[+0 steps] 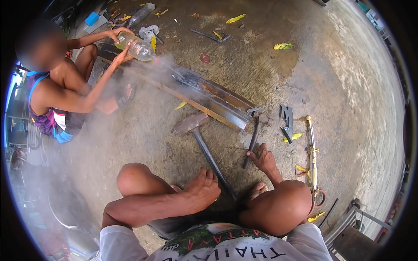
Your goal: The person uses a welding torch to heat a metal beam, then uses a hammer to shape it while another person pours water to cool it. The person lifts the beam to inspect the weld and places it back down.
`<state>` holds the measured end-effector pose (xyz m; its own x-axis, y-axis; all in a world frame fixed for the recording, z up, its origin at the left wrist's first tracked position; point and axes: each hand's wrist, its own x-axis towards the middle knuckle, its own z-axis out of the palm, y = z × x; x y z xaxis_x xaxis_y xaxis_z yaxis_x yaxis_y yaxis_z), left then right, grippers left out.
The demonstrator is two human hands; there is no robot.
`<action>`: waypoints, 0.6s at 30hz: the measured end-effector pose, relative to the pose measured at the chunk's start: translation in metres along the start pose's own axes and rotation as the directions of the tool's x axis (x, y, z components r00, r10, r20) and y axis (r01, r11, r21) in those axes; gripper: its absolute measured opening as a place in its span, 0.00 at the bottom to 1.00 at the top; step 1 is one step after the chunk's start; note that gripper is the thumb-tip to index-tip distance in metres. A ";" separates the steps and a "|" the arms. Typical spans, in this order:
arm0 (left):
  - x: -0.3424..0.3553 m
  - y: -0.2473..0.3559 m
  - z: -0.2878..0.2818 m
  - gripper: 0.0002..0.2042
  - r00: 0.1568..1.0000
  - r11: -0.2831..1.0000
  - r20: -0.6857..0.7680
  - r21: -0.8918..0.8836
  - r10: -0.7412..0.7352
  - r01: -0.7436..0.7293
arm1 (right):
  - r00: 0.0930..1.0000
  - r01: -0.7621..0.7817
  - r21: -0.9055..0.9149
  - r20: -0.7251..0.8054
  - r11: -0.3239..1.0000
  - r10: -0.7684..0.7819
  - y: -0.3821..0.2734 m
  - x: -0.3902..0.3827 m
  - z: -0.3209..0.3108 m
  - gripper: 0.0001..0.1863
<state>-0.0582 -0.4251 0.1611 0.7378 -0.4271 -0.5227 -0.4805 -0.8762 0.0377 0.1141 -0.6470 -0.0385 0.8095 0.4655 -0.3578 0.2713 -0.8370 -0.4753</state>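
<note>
My left hand [202, 189] is closed, knuckles up, beside the handle of a sledgehammer [206, 152] lying on the concrete; the curled fingers hide whatever may be inside. My right hand [264, 161] has its fingers apart, its thumb against the handle of a smaller hammer [254, 142]. Beyond both hammers lies a long steel channel [222, 108], rusty at the edges and wet inside. A person [65, 95] squatting at the far left tips a clear plastic bottle [138, 48] over it with both hands. Steam rises where the bottle's mouth meets the channel.
To the right lies a brass cutting torch [313, 156] with a reddish hose. A cut dark metal plate [286, 122] rests nearer the channel. An angled rod [212, 35] and another plastic bottle [142, 15] lie farther off. At lower right stands a metal frame [348, 226].
</note>
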 end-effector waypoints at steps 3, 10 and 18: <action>0.004 -0.003 0.000 0.08 0.994 0.999 -0.108 -0.025 0.021 -0.024 | 0.996 0.010 0.105 -0.089 0.994 0.000 0.009 -0.002 0.034 0.32; -0.001 0.002 -0.008 0.10 0.999 0.999 -0.038 0.032 0.001 0.001 | 0.983 -0.165 0.471 0.006 0.867 0.184 0.023 -0.020 0.000 0.19; -0.005 0.007 -0.011 0.14 0.998 0.998 -0.059 0.056 -0.007 0.011 | 0.843 -0.537 0.730 0.449 0.422 0.297 0.004 -0.042 -0.127 0.10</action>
<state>-0.0596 -0.4315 0.1732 0.7681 -0.4333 -0.4714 -0.4986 -0.8667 -0.0157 0.1471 -0.7067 0.0767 0.5292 0.2732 -0.8033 -0.7006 -0.3933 -0.5953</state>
